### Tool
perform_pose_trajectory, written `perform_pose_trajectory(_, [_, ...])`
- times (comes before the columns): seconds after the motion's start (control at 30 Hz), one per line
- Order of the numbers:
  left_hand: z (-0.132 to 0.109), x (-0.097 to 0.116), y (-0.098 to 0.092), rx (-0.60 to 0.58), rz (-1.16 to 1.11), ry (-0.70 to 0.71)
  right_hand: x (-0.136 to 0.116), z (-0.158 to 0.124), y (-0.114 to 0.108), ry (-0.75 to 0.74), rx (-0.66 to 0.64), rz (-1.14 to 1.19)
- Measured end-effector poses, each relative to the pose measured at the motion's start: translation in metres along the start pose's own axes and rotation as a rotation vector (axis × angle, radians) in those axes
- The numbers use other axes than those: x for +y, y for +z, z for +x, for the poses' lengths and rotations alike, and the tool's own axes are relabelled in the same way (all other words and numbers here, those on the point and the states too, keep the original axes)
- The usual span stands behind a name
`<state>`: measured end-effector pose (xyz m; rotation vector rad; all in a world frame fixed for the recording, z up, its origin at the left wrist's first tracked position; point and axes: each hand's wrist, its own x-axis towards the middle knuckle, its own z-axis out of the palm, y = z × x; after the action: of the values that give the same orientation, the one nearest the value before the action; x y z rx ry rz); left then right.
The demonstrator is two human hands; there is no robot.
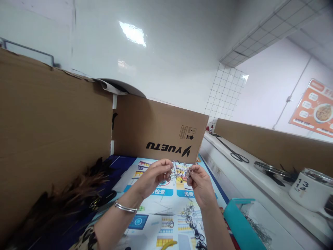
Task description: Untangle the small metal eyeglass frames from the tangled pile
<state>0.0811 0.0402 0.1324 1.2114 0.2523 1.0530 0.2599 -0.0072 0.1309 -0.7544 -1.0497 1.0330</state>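
Observation:
Held up over the printed table mat [156, 208] is a loose tangle of thin wiry pieces [179, 171], with silvery strands and some dark and reddish bits. On its left side my left hand [160, 171] pinches an edge of it between thumb and fingers. My right hand [199, 182] grips the opposite edge near its fingertips. What exactly the tangle is made of is too small to tell. Below, near my right forearm, lies a trail of small metal and black rings [194, 220]. Thin needle-like pieces [163, 212] rest on the mat between my arms.
Cardboard panels [161, 128] stand behind and left. Dark brown feathers [93, 182] lie at left. A yellow curved piece [169, 244] is at the front. At right are a teal case [241, 224] with metal pieces [257, 227], and a ledge with scissors [235, 154] and a white mug [308, 191].

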Motion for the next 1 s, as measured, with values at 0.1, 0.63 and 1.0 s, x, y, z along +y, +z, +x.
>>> perform_pose_trajectory(0.1, [0.000,-0.004,0.002,-0.010,-0.027,-0.016,0.001,0.000,-0.003,-0.002,-0.012,0.023])
perform_pose_trajectory(0.63, [0.009,-0.028,-0.005,0.031,-0.120,-0.072,0.002,0.000,-0.001,0.030,0.026,-0.006])
perform_pose_trajectory(1.0, [0.011,-0.030,-0.006,0.060,-0.139,-0.063,-0.010,-0.010,0.001,-0.135,-0.039,-0.458])
